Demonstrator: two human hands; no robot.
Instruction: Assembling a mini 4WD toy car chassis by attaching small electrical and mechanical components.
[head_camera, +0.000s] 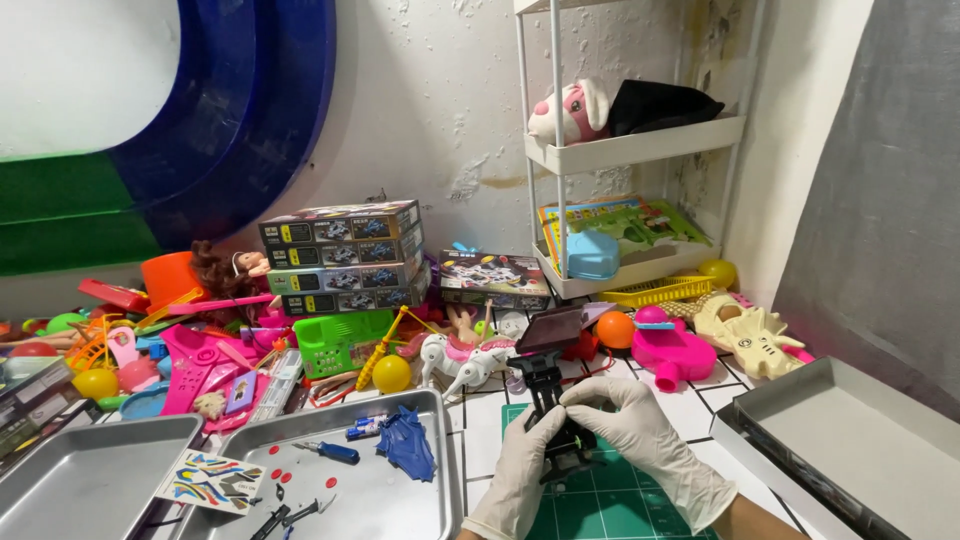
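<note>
White latex gloves cover both hands, which meet low in the middle of the view over a green cutting mat (600, 505). The left hand (522, 470) cups a small black toy chassis (565, 450) from below and the side, steadying it, while the right hand (640, 430) curls over the top with fingertips pinched narrowly on the part, as if pressing or fitting something. The chassis sits just above the mat, close to the body, where fine work is easiest to see. A phone on a black stand (545, 345) leans just behind the hands, screen tilted toward the person. To the left, a metal tray (440, 470) keeps loose pieces together: a blue-handled screwdriver (330, 451), a blue plastic shell (405, 442), small red discs. A sticker sheet (210, 480) lies across the tray's edge. Toys and a pile of boxes (345, 257) crowd the wall behind.
</note>
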